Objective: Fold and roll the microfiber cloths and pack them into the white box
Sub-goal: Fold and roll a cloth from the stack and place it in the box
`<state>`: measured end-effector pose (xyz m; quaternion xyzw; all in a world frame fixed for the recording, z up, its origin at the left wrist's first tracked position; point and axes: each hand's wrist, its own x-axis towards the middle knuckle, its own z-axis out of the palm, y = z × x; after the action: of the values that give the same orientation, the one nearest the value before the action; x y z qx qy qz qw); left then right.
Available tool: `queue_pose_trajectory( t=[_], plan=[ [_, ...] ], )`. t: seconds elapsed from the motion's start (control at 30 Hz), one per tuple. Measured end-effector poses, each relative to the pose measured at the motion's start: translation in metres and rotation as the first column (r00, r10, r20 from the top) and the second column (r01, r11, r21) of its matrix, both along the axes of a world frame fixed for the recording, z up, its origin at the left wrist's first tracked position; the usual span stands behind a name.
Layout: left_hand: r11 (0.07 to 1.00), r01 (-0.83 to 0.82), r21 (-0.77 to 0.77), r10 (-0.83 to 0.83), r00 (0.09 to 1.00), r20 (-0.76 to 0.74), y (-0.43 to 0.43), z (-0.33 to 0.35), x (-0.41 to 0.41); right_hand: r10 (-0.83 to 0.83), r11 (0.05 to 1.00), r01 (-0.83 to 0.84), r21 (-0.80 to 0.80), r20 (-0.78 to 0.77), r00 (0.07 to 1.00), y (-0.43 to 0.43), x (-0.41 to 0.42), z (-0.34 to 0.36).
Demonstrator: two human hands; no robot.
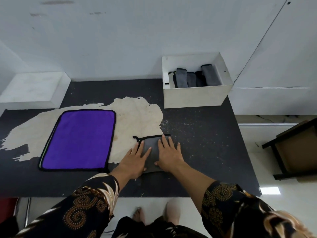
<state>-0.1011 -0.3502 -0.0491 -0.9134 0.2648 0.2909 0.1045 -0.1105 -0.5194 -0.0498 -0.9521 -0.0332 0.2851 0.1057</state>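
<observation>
A dark grey microfiber cloth (153, 143), folded into a narrow strip with a black hem and a small loop at its far left corner, lies on the table in front of me. My left hand (135, 160) presses flat on its left half, fingers straight. My right hand (169, 154) presses flat on its right half. A purple cloth (78, 139) with a black border lies spread out to the left. The white box (195, 96) stands at the table's back right and holds several rolled grey cloths (192, 78).
The dark table (205, 143) has a large worn pale patch around the purple cloth. A white ledge block (34, 88) sits at the back left against the wall. A dark-framed low stand (295, 148) is on the floor to the right.
</observation>
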Motion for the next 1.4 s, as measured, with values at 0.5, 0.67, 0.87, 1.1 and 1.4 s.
queue_pose_trajectory(
  t=[0.5,0.67,0.87,1.1,1.4],
  plan=[
    [0.99,0.094,-0.109,-0.063,0.965,0.255,-0.014,0.022,0.012,-0.687,0.682,0.678,0.274,-0.077,0.722,-0.017,-0.024,0.006],
    [0.803,-0.411,-0.431,0.475,0.879,0.047,-0.065,0.03,0.038,-0.658,0.666,0.708,0.236,-0.261,0.706,-0.032,-0.012,0.01],
    [0.769,-0.606,-0.204,0.603,0.793,-0.084,-0.136,0.032,0.058,-0.618,0.68,0.644,0.351,-0.199,0.761,-0.039,-0.017,0.009],
    [0.613,-0.781,-0.118,0.773,0.624,-0.116,-0.16,0.017,0.058,-0.679,0.617,0.629,0.472,-0.084,0.729,-0.035,-0.029,0.012],
    [0.624,-0.729,-0.282,0.739,0.667,-0.09,-0.137,0.025,0.055,-0.696,0.641,0.657,0.396,-0.061,0.716,-0.028,-0.038,0.013]
  ],
)
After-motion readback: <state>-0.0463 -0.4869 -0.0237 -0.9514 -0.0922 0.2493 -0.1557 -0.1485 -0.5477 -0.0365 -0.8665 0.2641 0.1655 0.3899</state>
